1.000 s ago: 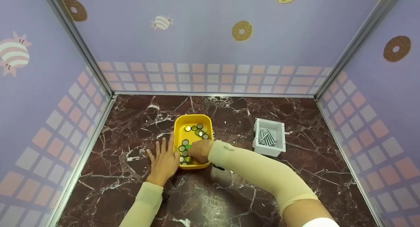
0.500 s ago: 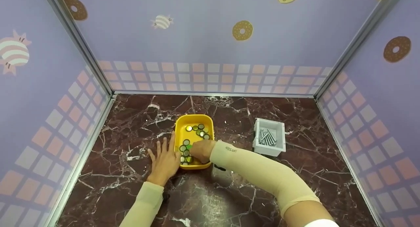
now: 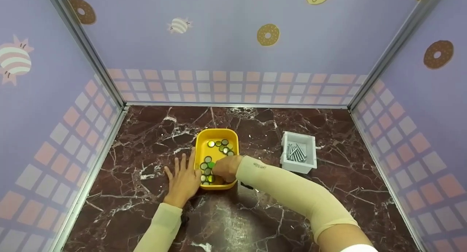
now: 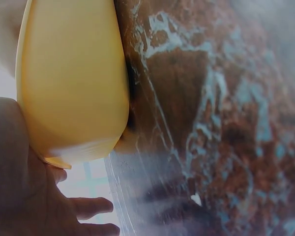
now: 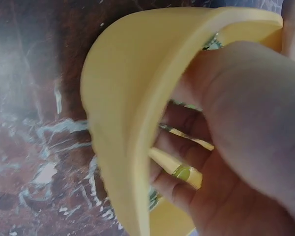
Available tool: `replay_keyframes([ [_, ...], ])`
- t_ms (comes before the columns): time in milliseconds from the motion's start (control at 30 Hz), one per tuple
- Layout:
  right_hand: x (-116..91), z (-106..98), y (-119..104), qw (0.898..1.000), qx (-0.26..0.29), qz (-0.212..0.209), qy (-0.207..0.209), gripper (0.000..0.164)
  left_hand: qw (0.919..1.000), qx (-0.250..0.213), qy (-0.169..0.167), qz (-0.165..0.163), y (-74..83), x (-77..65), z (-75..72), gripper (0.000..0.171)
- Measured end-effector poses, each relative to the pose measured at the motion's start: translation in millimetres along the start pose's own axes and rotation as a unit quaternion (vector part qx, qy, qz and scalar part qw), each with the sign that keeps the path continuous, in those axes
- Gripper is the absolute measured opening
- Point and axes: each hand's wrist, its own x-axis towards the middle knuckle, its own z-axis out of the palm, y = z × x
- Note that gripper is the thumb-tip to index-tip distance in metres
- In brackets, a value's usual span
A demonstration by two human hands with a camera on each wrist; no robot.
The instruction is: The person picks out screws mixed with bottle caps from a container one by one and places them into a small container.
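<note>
In the head view a yellow tray (image 3: pixel 217 129) stands on the dark marbled surface with several bottle caps (image 3: pixel 211 144) loose inside. One green cap (image 3: pixel 211 165) lies beside my right hand (image 3: pixel 227 168), which reaches down into the tray's near right part. The right wrist view shows that hand's fingers (image 5: pixel 174 189) bent behind the tray wall. Their tips are hidden, so whether they pinch a cap is unclear. Against the tray's left wall my left hand (image 3: pixel 184 181) rests with spread, straight fingers; the left wrist view shows it touching the rim.
A small white bin (image 3: pixel 310 150) with several metal bolts (image 3: pixel 296 152) stands to the right of the tray. Lilac patterned panels (image 3: pixel 233 44) enclose the surface at the back, left and right.
The yellow tray has shifted slightly to the right, and my right hand has moved a little the same way. My left hand stays almost where it was.
</note>
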Motion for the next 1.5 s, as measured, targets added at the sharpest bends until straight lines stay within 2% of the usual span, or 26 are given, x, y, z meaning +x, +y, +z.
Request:
replay_keyframes([
  [133, -2, 1, 1, 1.0, 0.009, -0.016, 0.024, 0.006, 1.0, 0.004, -0.002, -0.002, -1.2, 0.3, -0.7, 0.079],
  [267, -3, 0, -1, 0.999, 0.0, -0.019, 0.029, 0.015, 1.0, 0.006, -0.005, -0.003, -0.5, 0.6, -0.6, 0.079],
  [433, -2, 1, -6, 0.999, -0.039, 0.014, 0.014, 0.014, 1.0, 0.002, -0.005, -0.005, 1.2, 0.0, 1.0, 0.08],
  [567, 1, 5, -10, 0.996, -0.074, 0.05, 0.031, 0.01, 1.0, 0.001, -0.002, -0.006, 0.9, -0.2, 0.6, 0.079],
  [733, 4, 6, -7, 0.995, -0.065, 0.058, 0.038, 0.017, 1.0, -0.001, -0.003, -0.003, 0.7, -0.4, 1.6, 0.079],
  [900, 4, 9, -1, 0.997, -0.024, 0.027, 0.072, 0.019, 1.0, 0.001, -0.004, -0.004, 0.0, -0.1, 1.7, 0.08],
  [1100, -1, 10, 5, 0.995, 0.031, 0.01, 0.096, 0.043, 0.9999, 0.003, -0.008, -0.008, 0.0, -0.1, 2.6, 0.081],
  [1200, -4, 7, 10, 0.991, 0.077, -0.005, 0.107, 0.044, 0.9999, 0.005, -0.009, -0.009, 0.3, -0.5, 2.5, 0.081],
  [1333, -9, 4, 21, 0.978, 0.158, -0.028, 0.131, 0.034, 0.9999, 0.008, -0.007, -0.009, 0.6, -0.3, 1.7, 0.081],
  [1500, -18, 3, 34, 0.956, 0.248, -0.05, 0.15, 0.034, 0.9999, 0.007, -0.009, -0.01, 0.4, 0.3, 1.9, 0.081],
])
